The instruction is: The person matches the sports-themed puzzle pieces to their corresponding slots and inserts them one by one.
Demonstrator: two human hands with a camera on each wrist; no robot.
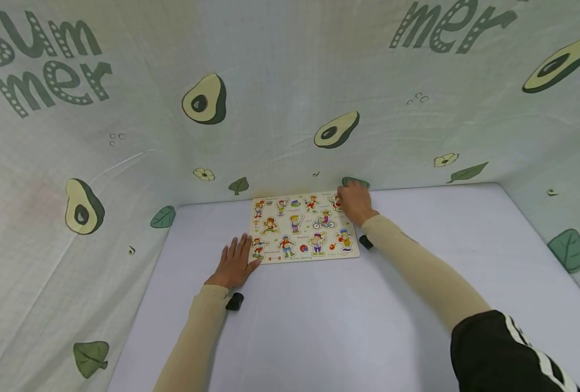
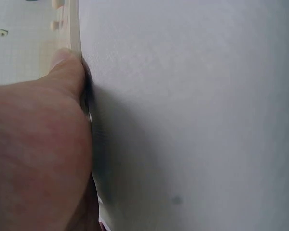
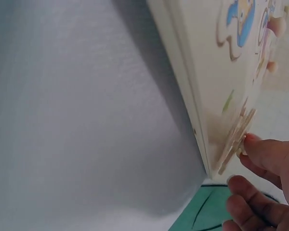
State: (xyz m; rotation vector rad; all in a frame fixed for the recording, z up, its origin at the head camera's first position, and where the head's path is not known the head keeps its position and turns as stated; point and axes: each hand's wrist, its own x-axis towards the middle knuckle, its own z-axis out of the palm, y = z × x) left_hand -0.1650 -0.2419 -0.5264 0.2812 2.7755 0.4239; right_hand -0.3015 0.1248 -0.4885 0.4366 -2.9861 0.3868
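A wooden peg puzzle board with colourful sports figures lies at the back of the table. My right hand is over its far right corner. Seen from the right wrist, thumb and forefinger pinch the small knob of a puzzle piece, which shows nearly edge-on at the board's corner; I cannot tell if it is fully seated. The other fingers curl loosely beyond the corner. My left hand lies flat with spread fingers at the board's near left corner. In the left wrist view its thumb touches the board's edge.
A white tabletop extends around the board. Behind it and at both sides hangs a pale cloth printed with avocados and leaves. Dark wrist devices sit by the left wrist and the right wrist.
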